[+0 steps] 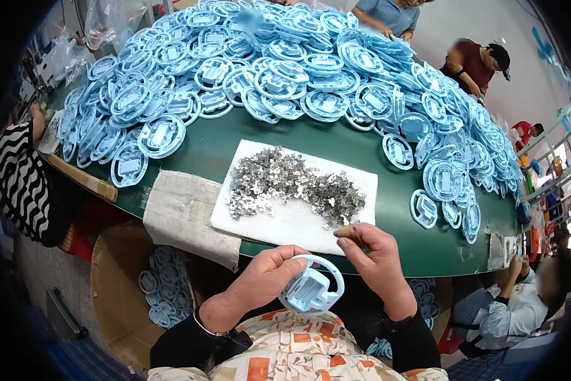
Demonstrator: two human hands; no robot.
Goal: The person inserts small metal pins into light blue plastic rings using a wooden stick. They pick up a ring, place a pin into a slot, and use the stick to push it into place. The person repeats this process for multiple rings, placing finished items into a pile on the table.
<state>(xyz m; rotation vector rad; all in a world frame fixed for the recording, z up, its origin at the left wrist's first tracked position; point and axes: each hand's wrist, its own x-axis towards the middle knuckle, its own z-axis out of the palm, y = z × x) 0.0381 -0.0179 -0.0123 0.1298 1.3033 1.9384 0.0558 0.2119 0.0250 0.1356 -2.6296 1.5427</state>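
Note:
My left hand (262, 279) is closed on the rim of a light blue plastic ring-shaped part (311, 291), which has a rectangular recess in its middle. I hold this part above my lap, just off the table's near edge. To its right, my right hand (375, 257) has thumb and forefinger pinched together at the near edge of a white foam pad (269, 232). Whatever the pinch holds is too small to make out. Across the pad lies a spread heap of small silvery metal pieces (285, 181).
A huge pile of similar blue parts (285, 70) covers the far side of the green table (228, 133). A folded whitish cloth (187, 209) hangs over the near edge. Below left stands a cardboard box (117, 279) holding more parts. Several people work around the table.

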